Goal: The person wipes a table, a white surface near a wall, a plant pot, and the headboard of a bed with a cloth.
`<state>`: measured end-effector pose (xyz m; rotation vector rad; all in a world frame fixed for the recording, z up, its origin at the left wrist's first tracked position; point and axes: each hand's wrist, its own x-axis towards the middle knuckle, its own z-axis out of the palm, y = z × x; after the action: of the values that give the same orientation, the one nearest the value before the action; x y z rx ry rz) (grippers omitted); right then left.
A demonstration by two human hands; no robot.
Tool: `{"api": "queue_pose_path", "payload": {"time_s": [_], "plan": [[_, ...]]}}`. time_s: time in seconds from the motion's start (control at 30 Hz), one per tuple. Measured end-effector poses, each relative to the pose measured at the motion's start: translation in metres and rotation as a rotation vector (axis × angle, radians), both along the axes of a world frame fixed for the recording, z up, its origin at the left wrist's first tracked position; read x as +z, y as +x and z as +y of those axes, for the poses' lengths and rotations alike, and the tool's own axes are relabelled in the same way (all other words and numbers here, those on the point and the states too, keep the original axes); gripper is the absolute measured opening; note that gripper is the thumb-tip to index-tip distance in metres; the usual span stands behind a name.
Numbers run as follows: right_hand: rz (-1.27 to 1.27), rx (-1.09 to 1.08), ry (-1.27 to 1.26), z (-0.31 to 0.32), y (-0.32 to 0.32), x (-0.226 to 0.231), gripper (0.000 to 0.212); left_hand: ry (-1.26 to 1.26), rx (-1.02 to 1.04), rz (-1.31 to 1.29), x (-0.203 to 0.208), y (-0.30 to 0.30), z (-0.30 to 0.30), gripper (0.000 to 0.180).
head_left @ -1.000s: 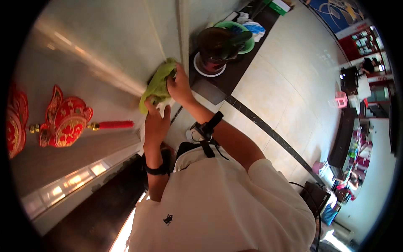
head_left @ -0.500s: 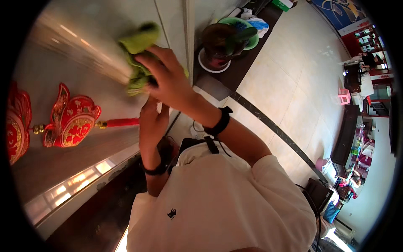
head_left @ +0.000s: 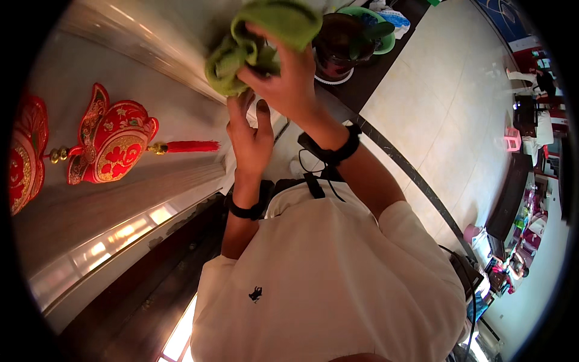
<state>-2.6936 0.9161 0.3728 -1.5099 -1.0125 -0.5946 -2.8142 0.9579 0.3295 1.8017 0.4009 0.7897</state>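
My right hand (head_left: 288,84) is closed on a green cloth (head_left: 232,60), which bunches and folds loosely over the fingers. Just below it, my left hand (head_left: 250,139) points up with its thumb apart from the fingers. Its fingertips reach the lower edge of the cloth; whether they touch it I cannot tell. To the left, a red and gold hanging ornament (head_left: 114,139) with a red tassel (head_left: 192,146) lies against the pale wall surface (head_left: 193,114). Both wrists wear black bands.
A dark pot (head_left: 341,45) on a white saucer stands beside a green basin (head_left: 389,42) on a dark ledge (head_left: 368,78), close to my right hand. Tiled floor (head_left: 434,114) stretches right. Farther off are a pink stool (head_left: 512,139) and people.
My right hand has carried the green cloth up and to the right, toward the pot. My left hand has also shifted right and up. The tassel's end now shows.
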Motion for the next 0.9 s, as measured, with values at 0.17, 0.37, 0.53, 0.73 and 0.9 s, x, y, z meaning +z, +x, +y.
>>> {"api": "queue_pose_path", "payload": {"time_s": [0.17, 0.37, 0.53, 0.73, 0.9], "plan": [[0.094, 0.04, 0.014, 0.007, 0.013, -0.032, 0.061, 0.135, 0.093, 0.041, -0.02, 0.007, -0.01, 0.051], [0.359, 0.059, -0.195, -0.001, -0.001, -0.118, 0.06, 0.0, 0.033, 0.309, -0.075, -0.007, -0.004, 0.047], [0.255, 0.245, -0.042, -0.012, -0.007, -0.057, 0.06, 0.105, 0.102, 0.116, -0.021, -0.02, -0.016, 0.046], [0.08, 0.294, -0.046, 0.004, -0.001, -0.043, 0.068, -0.124, 0.048, 0.033, -0.012, -0.007, -0.013, 0.044], [0.135, 0.43, -0.333, -0.015, 0.004, -0.12, 0.041, -0.089, 0.078, 0.232, -0.076, -0.006, -0.006, 0.044]]}}
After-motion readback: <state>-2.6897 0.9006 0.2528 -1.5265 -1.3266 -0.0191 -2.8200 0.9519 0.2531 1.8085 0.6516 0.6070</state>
